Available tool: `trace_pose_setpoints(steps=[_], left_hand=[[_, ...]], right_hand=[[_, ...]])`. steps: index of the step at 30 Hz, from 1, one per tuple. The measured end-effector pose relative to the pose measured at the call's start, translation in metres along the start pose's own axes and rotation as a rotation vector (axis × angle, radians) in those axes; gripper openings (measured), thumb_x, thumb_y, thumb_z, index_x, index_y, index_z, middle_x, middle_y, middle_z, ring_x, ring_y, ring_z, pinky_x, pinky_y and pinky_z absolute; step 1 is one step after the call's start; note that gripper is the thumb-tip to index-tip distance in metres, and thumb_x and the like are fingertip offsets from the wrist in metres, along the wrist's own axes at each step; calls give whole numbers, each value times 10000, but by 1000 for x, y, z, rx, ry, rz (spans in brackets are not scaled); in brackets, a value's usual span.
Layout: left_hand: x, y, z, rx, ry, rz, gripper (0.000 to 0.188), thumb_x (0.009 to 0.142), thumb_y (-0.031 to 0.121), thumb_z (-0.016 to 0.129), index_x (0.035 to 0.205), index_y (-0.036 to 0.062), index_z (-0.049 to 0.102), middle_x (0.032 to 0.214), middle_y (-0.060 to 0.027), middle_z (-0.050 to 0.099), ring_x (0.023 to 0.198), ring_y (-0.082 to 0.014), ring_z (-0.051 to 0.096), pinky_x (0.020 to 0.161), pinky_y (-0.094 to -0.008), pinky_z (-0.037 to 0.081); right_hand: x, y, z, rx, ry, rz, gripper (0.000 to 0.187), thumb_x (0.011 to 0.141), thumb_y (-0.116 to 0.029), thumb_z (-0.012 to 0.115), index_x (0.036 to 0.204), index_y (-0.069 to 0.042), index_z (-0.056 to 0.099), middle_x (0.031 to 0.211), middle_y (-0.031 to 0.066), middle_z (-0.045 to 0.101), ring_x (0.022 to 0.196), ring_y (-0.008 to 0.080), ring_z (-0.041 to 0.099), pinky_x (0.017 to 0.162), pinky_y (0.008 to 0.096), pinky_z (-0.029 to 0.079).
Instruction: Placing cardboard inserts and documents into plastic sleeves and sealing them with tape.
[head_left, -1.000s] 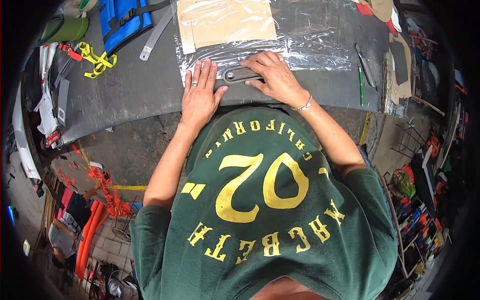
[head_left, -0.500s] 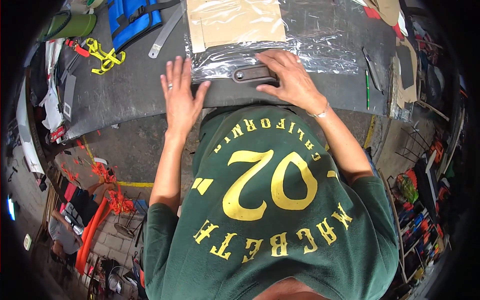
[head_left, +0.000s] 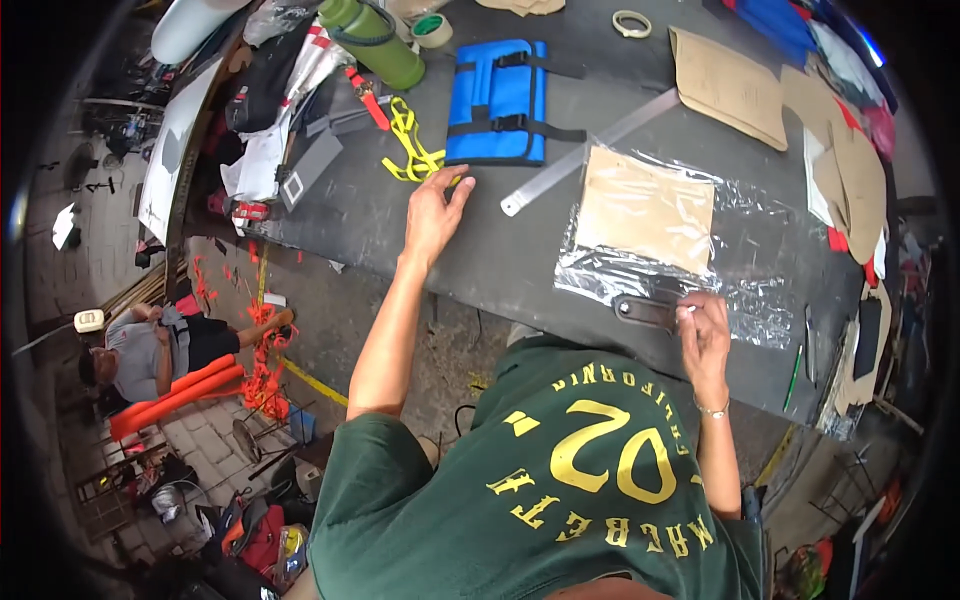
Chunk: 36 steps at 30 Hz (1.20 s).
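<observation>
My left hand (head_left: 437,215) reaches forward over the table, its thumb and fingers apart and nothing in it. Its fingertips are by the lower left corner of a folded blue pouch (head_left: 487,110) with black straps and buckles, near a tangled yellow strap (head_left: 407,145). My right hand (head_left: 706,335) is closed, fingers curled together at the right end of a dark, round-ended flat tool (head_left: 645,311). Whether it grips the tool or something small is hidden. The tool lies at the near edge of a clear plastic bag (head_left: 600,268) with a brown cardboard piece (head_left: 645,212).
A steel ruler (head_left: 590,150) lies slantwise beyond the bag. A green bottle (head_left: 375,45) and tape roll (head_left: 432,30) stand far left. A brown paper pattern (head_left: 730,88), green pencil (head_left: 793,378) and cutter (head_left: 810,345) lie rightward. Another person (head_left: 150,350) sits at left.
The view has swung left. My left hand has moved from beside the plastic bag to the blue pouch's corner. My right hand's fingers have drawn together at the dark tool's right end.
</observation>
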<state>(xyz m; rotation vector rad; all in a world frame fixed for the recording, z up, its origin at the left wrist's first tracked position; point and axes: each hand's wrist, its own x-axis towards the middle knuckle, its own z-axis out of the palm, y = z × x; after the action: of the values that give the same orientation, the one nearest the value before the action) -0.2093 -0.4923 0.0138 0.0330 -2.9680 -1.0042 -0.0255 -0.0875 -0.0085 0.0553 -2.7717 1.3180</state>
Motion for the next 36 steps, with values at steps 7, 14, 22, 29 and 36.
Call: trace_pose_setpoints(steps=[7,14,22,29,36], left_hand=[[105,-23,15,-98,11,151,288,995,276,679,1126,23,721,947,-118,739,857,-154,682,777,-326,535],[303,-76,56,-221,274,257,246,924,135,704,1150,37,707,1074,-177,724,1018,-327,693,908,-419,543],[423,-103,72,364,214,86,547,854,107,654,1382,45,525,1360,-227,589,1197,-443,616,1017,-520,509],[439,-114,86,372,314,225,307,949,77,534,1218,51,679,1163,-231,695,1076,-431,670,937,-508,540],[398,-3,74,102,459,584,245,977,100,576,1185,44,695,1079,-215,693,1007,-422,663,884,-481,536]], right_hand=[[3,-27,25,269,-211,664,268,935,10,684,1197,-29,723,1080,118,709,970,243,666,875,320,522],[6,-76,49,250,59,521,337,890,-34,755,1224,-31,715,1060,121,733,864,206,673,830,303,513],[-85,-46,48,-18,391,660,137,966,-105,709,1016,21,733,949,89,682,879,157,639,811,283,495],[-43,-64,70,24,266,688,169,939,-33,697,1103,-5,728,1025,123,701,914,221,680,831,315,537],[58,-73,57,-35,145,362,180,913,14,689,1091,11,720,1046,161,706,988,330,679,884,364,531]])
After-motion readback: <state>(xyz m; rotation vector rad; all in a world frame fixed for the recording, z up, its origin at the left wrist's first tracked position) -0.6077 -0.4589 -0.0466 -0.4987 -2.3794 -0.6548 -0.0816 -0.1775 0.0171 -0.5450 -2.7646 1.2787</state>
